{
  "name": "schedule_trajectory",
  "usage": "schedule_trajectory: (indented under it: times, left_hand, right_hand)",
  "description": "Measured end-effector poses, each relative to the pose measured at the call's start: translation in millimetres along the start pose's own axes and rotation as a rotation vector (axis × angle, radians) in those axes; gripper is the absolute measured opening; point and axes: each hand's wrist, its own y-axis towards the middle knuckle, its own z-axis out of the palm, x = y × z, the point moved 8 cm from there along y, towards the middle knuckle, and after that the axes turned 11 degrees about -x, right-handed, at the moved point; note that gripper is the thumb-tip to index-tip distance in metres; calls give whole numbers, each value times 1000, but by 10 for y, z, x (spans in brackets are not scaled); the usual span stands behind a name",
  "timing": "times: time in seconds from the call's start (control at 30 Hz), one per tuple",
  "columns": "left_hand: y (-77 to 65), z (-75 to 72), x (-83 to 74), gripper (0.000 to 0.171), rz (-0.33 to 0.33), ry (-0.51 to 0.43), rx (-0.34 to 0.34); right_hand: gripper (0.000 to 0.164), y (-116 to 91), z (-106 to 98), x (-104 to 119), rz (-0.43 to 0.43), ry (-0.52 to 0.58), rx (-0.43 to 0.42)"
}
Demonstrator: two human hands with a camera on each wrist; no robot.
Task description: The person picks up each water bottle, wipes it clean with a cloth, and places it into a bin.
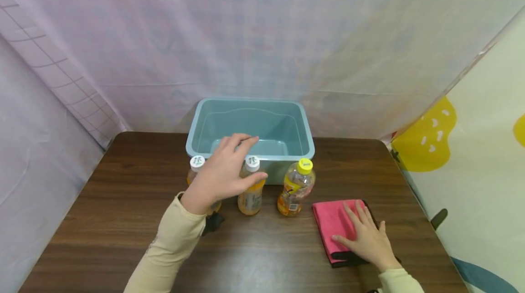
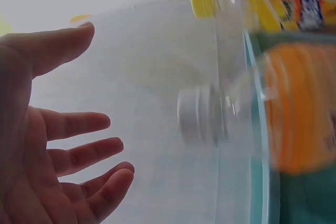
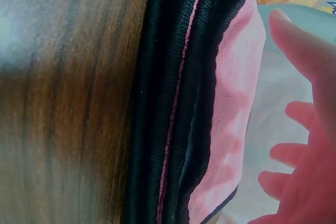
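My left hand (image 1: 225,170) hovers over the bottles, thumb and fingers spread with nothing between them. Just beyond its thumb stands a white-capped bottle (image 1: 251,197) of orange drink; in the left wrist view its white cap (image 2: 197,116) points toward the spread fingers. A second white-capped bottle (image 1: 197,162) is mostly hidden behind this hand. To the right is a yellow-capped bottle (image 1: 293,190), partly full. Over a folded pink cloth (image 1: 328,220) with black edging, my right hand (image 1: 369,240) has its fingers spread. The right wrist view shows the cloth's stacked folds (image 3: 231,103) beside the fingers.
A blue-grey plastic bin (image 1: 305,133) stands behind the bottles at the back of the brown wooden table (image 1: 262,256). A pale curtain (image 1: 262,33) hangs behind it. A small dark object (image 1: 213,223) lies near my left wrist.
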Motion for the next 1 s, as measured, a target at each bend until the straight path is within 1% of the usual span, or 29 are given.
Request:
schedule_trajectory:
  times: [0.13,0.23,0.4,0.5,0.67,0.8,1.0]
  left_hand:
    - [92,122,-135,67,18,-34,25]
    - [146,235,-214,66,19,-56,65]
    - [209,431,-293,65,-18,-88,149]
    - [238,529,-331,62,-37,-101,183]
    - [280,659,-392,58,-46,-117,198]
    - [294,752,-406,56,-65,-126,208]
    - [293,854,-407,55,-78,-141,196]
  right_hand:
    - [92,-10,7,8,3,2,1]
    - [92,-16,15,13,10,5,9]
    - [93,-7,41,16,11,7,17]
    - [93,1,58,16,12,6,19]
    - [93,3,82,23,6,6,19]
    - [93,3,103,22,2,10,20]
    - [94,1,134,18,7,21,24]
